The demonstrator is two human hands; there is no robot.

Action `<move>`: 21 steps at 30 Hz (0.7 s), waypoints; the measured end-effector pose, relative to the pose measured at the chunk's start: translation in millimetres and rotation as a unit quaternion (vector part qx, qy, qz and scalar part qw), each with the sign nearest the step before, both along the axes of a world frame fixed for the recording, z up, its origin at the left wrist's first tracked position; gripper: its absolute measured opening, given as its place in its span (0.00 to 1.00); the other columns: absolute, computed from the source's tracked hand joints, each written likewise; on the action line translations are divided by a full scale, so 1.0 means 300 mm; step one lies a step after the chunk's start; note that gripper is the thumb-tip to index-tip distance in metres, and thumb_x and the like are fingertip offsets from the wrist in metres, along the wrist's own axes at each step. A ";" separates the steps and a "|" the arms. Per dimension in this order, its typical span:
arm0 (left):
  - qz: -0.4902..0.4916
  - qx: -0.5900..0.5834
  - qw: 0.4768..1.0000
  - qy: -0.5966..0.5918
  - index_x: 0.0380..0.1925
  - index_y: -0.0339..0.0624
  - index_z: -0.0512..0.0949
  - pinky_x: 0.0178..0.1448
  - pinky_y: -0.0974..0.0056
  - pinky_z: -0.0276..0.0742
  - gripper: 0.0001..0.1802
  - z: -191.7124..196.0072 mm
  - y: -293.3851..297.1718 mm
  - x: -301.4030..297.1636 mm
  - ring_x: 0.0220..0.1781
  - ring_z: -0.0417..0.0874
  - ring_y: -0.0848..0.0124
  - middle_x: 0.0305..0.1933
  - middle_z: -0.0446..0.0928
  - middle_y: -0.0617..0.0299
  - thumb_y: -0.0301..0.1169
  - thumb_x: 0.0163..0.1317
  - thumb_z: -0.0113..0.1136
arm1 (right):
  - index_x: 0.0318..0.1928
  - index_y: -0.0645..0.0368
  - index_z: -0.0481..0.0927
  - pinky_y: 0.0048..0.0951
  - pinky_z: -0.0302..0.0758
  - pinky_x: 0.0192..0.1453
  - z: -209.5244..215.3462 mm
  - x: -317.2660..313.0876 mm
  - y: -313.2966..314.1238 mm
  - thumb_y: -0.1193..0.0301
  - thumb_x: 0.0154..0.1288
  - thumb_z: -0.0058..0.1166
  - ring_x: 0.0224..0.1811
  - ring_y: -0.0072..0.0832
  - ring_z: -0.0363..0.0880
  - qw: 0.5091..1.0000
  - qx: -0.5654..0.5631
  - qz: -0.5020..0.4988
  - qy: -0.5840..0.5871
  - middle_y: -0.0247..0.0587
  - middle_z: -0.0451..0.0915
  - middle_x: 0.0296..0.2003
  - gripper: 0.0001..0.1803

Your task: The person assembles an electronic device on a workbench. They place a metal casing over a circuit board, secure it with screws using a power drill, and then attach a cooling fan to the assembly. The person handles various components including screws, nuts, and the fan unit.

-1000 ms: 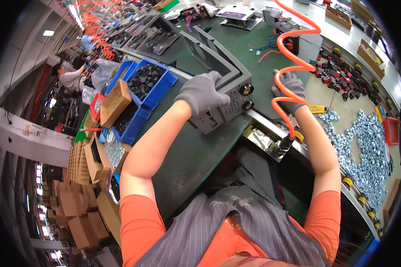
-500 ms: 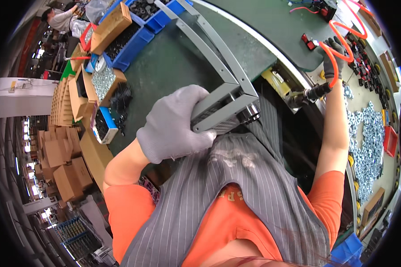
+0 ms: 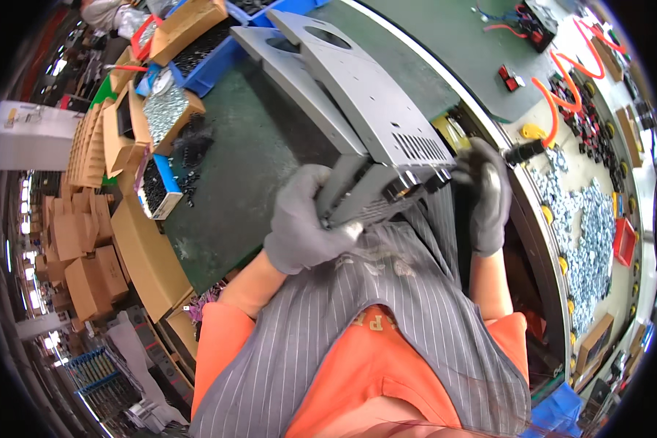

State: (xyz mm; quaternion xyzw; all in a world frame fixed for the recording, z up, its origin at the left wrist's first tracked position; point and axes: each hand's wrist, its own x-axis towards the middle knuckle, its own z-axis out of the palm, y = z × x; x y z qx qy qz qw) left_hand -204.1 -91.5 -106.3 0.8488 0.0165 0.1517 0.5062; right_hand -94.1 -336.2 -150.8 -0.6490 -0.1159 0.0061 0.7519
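A grey sheet-metal frame [image 3: 365, 95] stands tilted in front of my apron, with large round cut-outs at its far end and a row of slots near its right edge. Black cylindrical feet [image 3: 403, 186] stick out at its near end. My left hand [image 3: 299, 223], in a grey glove, is closed round the frame's near left corner. Close to the right end of the frame is my right hand [image 3: 489, 201], also gloved. Its fingers are smeared by motion, and I cannot tell whether they touch the metal. A black power driver [image 3: 525, 152] hangs on an orange coiled hose [image 3: 556, 120] just beyond that hand.
Blue bins [image 3: 208, 66] and cardboard boxes [image 3: 169, 113] of small parts line the left of the green worktop [image 3: 230, 175]. Loose metal fasteners [image 3: 580, 244] lie heaped at the right, near a red tray [image 3: 624, 242]. A red part [image 3: 511, 77] sits at the far right.
My right hand has let go of the driver and hose and come back left to the frame. The frame has turned, showing its broad perforated face, with my left hand still gripping it.
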 end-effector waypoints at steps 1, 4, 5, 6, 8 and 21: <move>-0.008 0.053 0.999 -0.010 0.39 0.39 0.74 0.40 0.60 0.76 0.26 0.014 -0.004 0.003 0.33 0.80 0.60 0.33 0.76 0.54 0.30 0.37 0.71 | 0.60 0.70 0.69 0.27 0.74 0.52 -0.070 0.006 0.001 0.61 0.73 0.38 0.47 0.29 0.78 0.992 0.059 0.026 0.112 0.46 0.78 0.49 0.26; -0.004 0.080 0.997 0.000 0.39 0.39 0.74 0.42 0.58 0.76 0.25 -0.010 -0.015 -0.007 0.35 0.80 0.57 0.35 0.76 0.53 0.31 0.38 0.71 | 0.63 0.72 0.66 0.31 0.69 0.61 -0.119 -0.004 0.083 0.57 0.74 0.37 0.53 0.31 0.77 0.984 0.116 0.064 0.120 0.48 0.75 0.55 0.30; -0.018 0.063 0.998 -0.005 0.40 0.39 0.73 0.43 0.58 0.76 0.26 -0.027 -0.009 -0.008 0.36 0.80 0.57 0.35 0.76 0.52 0.32 0.38 0.72 | 0.63 0.72 0.66 0.33 0.67 0.65 -0.115 0.000 0.097 0.58 0.74 0.38 0.57 0.32 0.75 0.957 0.181 0.106 0.199 0.48 0.75 0.57 0.30; -0.030 0.046 0.998 -0.013 0.42 0.39 0.73 0.43 0.59 0.76 0.28 -0.044 -0.003 -0.007 0.36 0.80 0.57 0.36 0.76 0.52 0.32 0.39 0.72 | 0.63 0.72 0.66 0.33 0.68 0.64 -0.102 -0.002 0.105 0.60 0.72 0.39 0.57 0.33 0.75 0.959 0.147 0.079 0.228 0.48 0.75 0.57 0.28; -0.063 -0.046 0.997 0.019 0.48 0.38 0.70 0.49 0.60 0.74 0.28 -0.072 0.017 -0.010 0.42 0.79 0.64 0.41 0.75 0.54 0.38 0.50 0.68 | 0.63 0.71 0.66 0.34 0.70 0.64 -0.073 0.007 0.143 0.62 0.72 0.39 0.58 0.34 0.75 0.928 0.222 0.123 0.274 0.49 0.76 0.56 0.28; 0.147 -0.365 0.915 0.092 0.53 0.32 0.72 0.39 0.73 0.66 0.19 -0.197 0.083 -0.044 0.34 0.71 0.79 0.39 0.77 0.64 0.32 0.67 0.46 | 0.58 0.74 0.72 0.30 0.74 0.56 0.110 0.147 0.119 0.65 0.68 0.45 0.48 0.31 0.80 0.986 0.054 0.099 0.121 0.50 0.80 0.48 0.26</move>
